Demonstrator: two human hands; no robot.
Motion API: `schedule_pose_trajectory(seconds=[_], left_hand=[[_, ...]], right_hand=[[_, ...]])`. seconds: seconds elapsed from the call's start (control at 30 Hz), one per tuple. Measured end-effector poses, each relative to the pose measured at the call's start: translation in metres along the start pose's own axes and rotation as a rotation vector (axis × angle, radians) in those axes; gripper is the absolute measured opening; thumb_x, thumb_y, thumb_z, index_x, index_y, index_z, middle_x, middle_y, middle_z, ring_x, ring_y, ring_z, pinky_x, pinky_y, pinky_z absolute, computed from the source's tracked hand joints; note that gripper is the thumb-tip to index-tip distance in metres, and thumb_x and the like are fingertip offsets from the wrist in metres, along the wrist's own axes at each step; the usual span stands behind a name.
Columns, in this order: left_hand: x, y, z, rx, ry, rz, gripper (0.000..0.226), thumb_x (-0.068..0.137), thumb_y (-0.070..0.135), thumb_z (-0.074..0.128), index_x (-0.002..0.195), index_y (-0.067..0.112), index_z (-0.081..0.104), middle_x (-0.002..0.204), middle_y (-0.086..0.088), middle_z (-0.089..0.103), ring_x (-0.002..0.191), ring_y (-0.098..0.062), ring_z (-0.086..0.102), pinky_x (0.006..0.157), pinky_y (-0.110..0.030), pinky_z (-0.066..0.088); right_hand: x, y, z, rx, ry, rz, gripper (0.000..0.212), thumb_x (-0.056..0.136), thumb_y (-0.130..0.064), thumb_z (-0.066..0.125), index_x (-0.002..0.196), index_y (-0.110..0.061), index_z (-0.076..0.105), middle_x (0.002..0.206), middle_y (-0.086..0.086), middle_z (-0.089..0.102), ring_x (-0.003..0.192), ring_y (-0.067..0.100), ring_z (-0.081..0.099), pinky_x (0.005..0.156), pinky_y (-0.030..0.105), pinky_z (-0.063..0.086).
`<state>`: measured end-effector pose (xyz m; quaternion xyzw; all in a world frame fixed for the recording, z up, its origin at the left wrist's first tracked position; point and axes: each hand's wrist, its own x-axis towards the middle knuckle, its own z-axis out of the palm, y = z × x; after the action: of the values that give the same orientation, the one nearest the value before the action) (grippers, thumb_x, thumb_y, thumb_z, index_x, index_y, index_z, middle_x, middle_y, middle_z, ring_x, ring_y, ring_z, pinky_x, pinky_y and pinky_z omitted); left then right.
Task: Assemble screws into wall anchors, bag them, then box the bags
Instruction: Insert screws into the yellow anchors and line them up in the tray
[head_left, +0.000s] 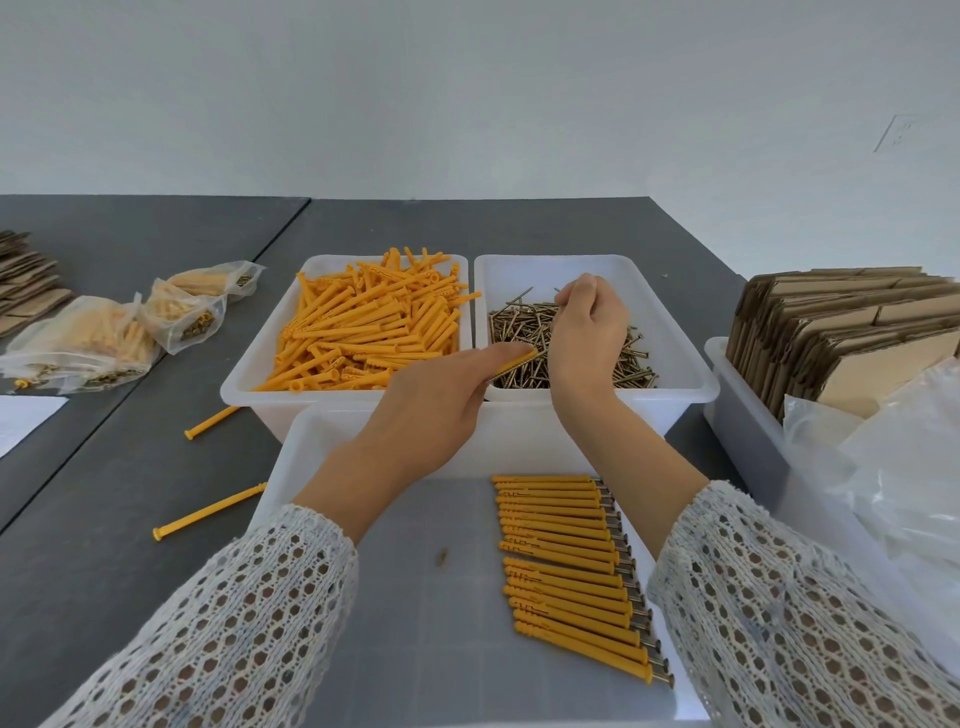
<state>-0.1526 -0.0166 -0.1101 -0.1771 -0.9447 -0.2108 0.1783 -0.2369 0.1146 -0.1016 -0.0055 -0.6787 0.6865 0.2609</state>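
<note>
- the step in hand looks like the first one: putting a screw into an anchor, with bagging and boxing to come after.
- the left hand (441, 395) grips one orange anchor (514, 362), fingers curled round it, its tip sticking out over the edge of the screw bin (691, 364).
- the right hand (587, 322) hangs over the pile of screws (634, 364), fingertips pinched together; a thin screw seems to be held between them, though it is too small to be sure.
- loose anchors fill the anchor bin (244, 374) just beside the screw bin, the two touching side by side.
- finished pairs (566, 561) lie in a neat row in the near tray (291, 457), screw heads toward the right.
- two stray anchors (208, 512) lie on the table (104, 519) left of the tray.
- filled bags (104, 343) sit well off to the left; flat cardboard (831, 332) stands in a bin on the right, with plastic bags (893, 467) in front of it.
- next move, as i judge it: bring the screw tip to the open end of the held anchor, line the two up, and push it in straight, then lay the pair at the end of the row.
- lining up such thin parts is likely the fiddly bit.
</note>
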Motion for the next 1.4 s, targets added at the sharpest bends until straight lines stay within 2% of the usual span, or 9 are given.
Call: schedule_pose_trajectory(seconds=[0.17, 0.4, 0.57, 0.7, 0.8, 1.0, 1.17, 1.3, 1.4], left_hand=[[0.000, 0.000, 0.000, -0.040, -0.022, 0.025, 0.054, 0.101, 0.007, 0.041, 0.146, 0.036, 0.044, 0.083, 0.014, 0.047, 0.079, -0.013, 0.057, 0.068, -0.037, 0.052], [-0.001, 0.001, 0.000, -0.026, -0.022, 0.038, 0.052, 0.102, 0.009, 0.041, 0.145, 0.038, 0.043, 0.081, 0.011, 0.052, 0.074, -0.015, 0.057, 0.067, -0.043, 0.052], [-0.002, -0.001, -0.001, -0.068, 0.001, 0.016, 0.048, 0.104, 0.013, 0.039, 0.144, 0.038, 0.044, 0.082, 0.013, 0.056, 0.075, -0.012, 0.057, 0.068, -0.038, 0.052], [0.000, -0.002, -0.001, -0.064, 0.021, 0.007, 0.047, 0.104, 0.012, 0.040, 0.144, 0.036, 0.047, 0.074, 0.024, 0.045, 0.065, -0.005, 0.047, 0.059, -0.028, 0.042], [0.001, 0.000, 0.001, -0.032, 0.008, 0.015, 0.046, 0.105, 0.014, 0.039, 0.143, 0.039, 0.047, 0.080, 0.020, 0.051, 0.071, -0.010, 0.054, 0.061, -0.029, 0.046], [0.002, 0.003, 0.003, 0.025, -0.003, 0.039, 0.045, 0.105, 0.015, 0.042, 0.142, 0.040, 0.047, 0.074, 0.021, 0.044, 0.066, -0.010, 0.052, 0.060, -0.038, 0.051], [0.001, 0.005, 0.004, 0.020, 0.011, 0.051, 0.046, 0.105, 0.015, 0.041, 0.143, 0.039, 0.046, 0.084, 0.012, 0.059, 0.071, -0.015, 0.057, 0.062, -0.041, 0.051], [0.000, 0.007, 0.007, -0.065, 0.068, 0.034, 0.042, 0.104, 0.011, 0.043, 0.140, 0.031, 0.052, 0.084, 0.013, 0.055, 0.074, -0.014, 0.058, 0.064, -0.039, 0.051], [0.001, 0.004, 0.008, -0.110, 0.080, -0.003, 0.033, 0.105, 0.014, 0.040, 0.132, 0.026, 0.054, 0.078, 0.005, 0.059, 0.070, -0.019, 0.057, 0.062, -0.042, 0.049]], right_hand=[[0.012, 0.000, -0.009, -0.006, 0.091, 0.055, 0.036, 0.101, -0.016, 0.032, 0.070, -0.013, 0.050, 0.066, 0.004, 0.048, 0.061, 0.017, 0.043, 0.061, 0.032, 0.039], [0.026, 0.003, -0.023, 0.005, 0.227, 0.134, 0.039, 0.103, -0.018, 0.030, 0.067, -0.017, 0.047, 0.069, 0.010, 0.050, 0.066, 0.021, 0.045, 0.064, 0.033, 0.041], [0.033, 0.005, -0.030, 0.016, 0.263, 0.154, 0.039, 0.102, -0.018, 0.030, 0.067, -0.017, 0.047, 0.069, 0.010, 0.048, 0.067, 0.022, 0.044, 0.063, 0.034, 0.039], [0.039, 0.009, -0.040, 0.009, 0.301, 0.180, 0.039, 0.101, -0.017, 0.031, 0.066, -0.014, 0.047, 0.068, 0.013, 0.049, 0.064, 0.023, 0.043, 0.062, 0.033, 0.038], [0.040, 0.012, -0.043, 0.005, 0.297, 0.179, 0.040, 0.101, -0.017, 0.031, 0.065, -0.014, 0.047, 0.064, 0.010, 0.048, 0.063, 0.023, 0.043, 0.061, 0.033, 0.038], [0.026, 0.010, -0.027, -0.037, 0.194, 0.086, 0.041, 0.105, -0.020, 0.030, 0.071, -0.008, 0.050, 0.066, 0.009, 0.049, 0.060, 0.017, 0.045, 0.058, 0.027, 0.040], [0.013, 0.009, -0.011, -0.024, 0.125, 0.118, 0.041, 0.104, -0.020, 0.031, 0.071, -0.008, 0.053, 0.066, 0.007, 0.052, 0.062, 0.017, 0.048, 0.064, 0.034, 0.043], [-0.009, 0.006, 0.005, -0.026, -0.056, 0.032, 0.041, 0.105, -0.018, 0.033, 0.071, -0.007, 0.053, 0.060, 0.001, 0.047, 0.058, 0.015, 0.044, 0.062, 0.032, 0.038], [-0.007, 0.000, 0.007, 0.098, -0.266, 0.185, 0.049, 0.107, -0.027, 0.031, 0.069, -0.007, 0.055, 0.052, -0.005, 0.040, 0.047, 0.009, 0.037, 0.052, 0.027, 0.034]])
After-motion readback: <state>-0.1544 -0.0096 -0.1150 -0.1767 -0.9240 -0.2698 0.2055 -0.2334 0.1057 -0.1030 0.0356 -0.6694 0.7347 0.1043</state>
